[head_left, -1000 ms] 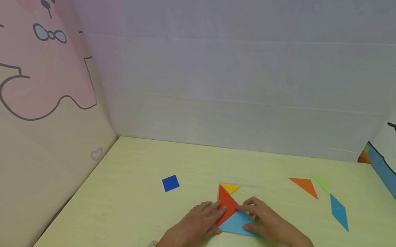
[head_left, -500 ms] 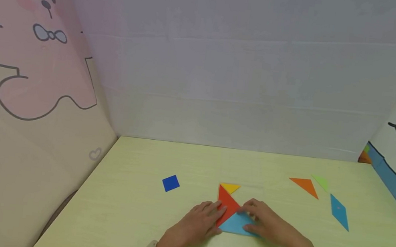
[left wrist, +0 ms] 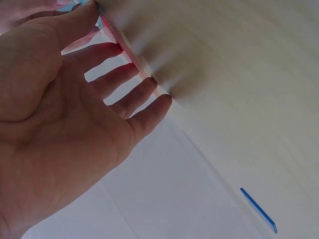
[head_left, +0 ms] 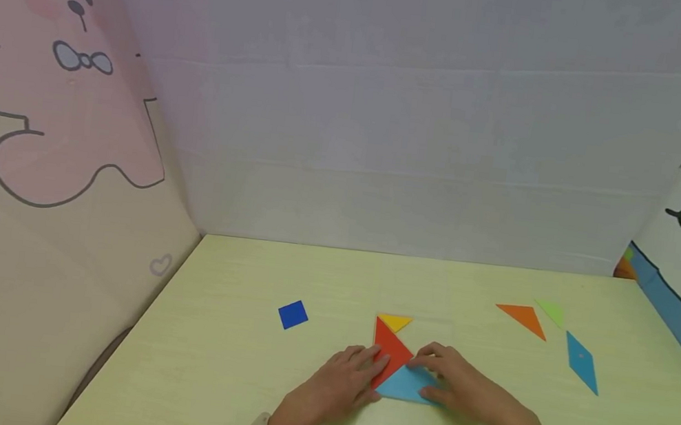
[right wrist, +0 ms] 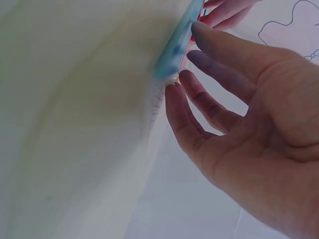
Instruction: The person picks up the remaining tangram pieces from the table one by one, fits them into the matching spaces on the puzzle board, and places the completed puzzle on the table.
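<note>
Head: my left hand [head_left: 338,382] rests on the red triangle [head_left: 391,346], right hand [head_left: 464,383] on the light-blue triangle [head_left: 405,385], edge to edge; light, level pressure should suit. Left wrist: fingers spread wide, clamping nothing; pale table [left wrist: 239,99]. Right wrist: fingers loosely bent, moderately wide; whitish wall [right wrist: 184,194] beyond.

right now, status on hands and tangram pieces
Left hand on red triangle. Right hand touching light-blue triangle. Dark-blue square apart, seemingly not in the way.
</note>
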Action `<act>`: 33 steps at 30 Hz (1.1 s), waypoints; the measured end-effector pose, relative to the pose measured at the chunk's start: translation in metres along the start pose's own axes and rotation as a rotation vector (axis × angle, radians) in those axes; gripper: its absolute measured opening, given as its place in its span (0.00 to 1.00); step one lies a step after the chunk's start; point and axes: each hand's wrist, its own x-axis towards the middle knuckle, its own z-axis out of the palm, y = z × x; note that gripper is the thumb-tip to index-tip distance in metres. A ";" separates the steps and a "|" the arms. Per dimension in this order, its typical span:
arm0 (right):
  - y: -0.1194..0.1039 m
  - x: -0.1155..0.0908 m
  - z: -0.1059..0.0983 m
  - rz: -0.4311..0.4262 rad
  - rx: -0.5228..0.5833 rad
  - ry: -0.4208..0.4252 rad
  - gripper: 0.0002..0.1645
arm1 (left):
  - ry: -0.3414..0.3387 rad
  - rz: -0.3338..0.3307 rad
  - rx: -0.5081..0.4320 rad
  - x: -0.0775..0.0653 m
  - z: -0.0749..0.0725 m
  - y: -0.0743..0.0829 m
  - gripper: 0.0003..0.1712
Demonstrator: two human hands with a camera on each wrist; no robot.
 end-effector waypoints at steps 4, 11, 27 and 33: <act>0.001 -0.001 -0.001 -0.022 0.000 0.010 0.21 | 0.001 -0.001 -0.010 0.001 0.000 0.000 0.36; 0.004 -0.001 -0.004 -0.058 0.011 0.011 0.20 | 0.001 -0.010 -0.008 0.002 0.000 -0.001 0.36; 0.022 -0.004 -0.018 -0.019 0.120 0.050 0.16 | 0.003 -0.024 0.022 0.001 0.002 0.001 0.36; 0.031 -0.005 -0.023 -0.015 0.100 0.094 0.13 | 0.002 -0.019 0.010 0.000 0.001 0.002 0.36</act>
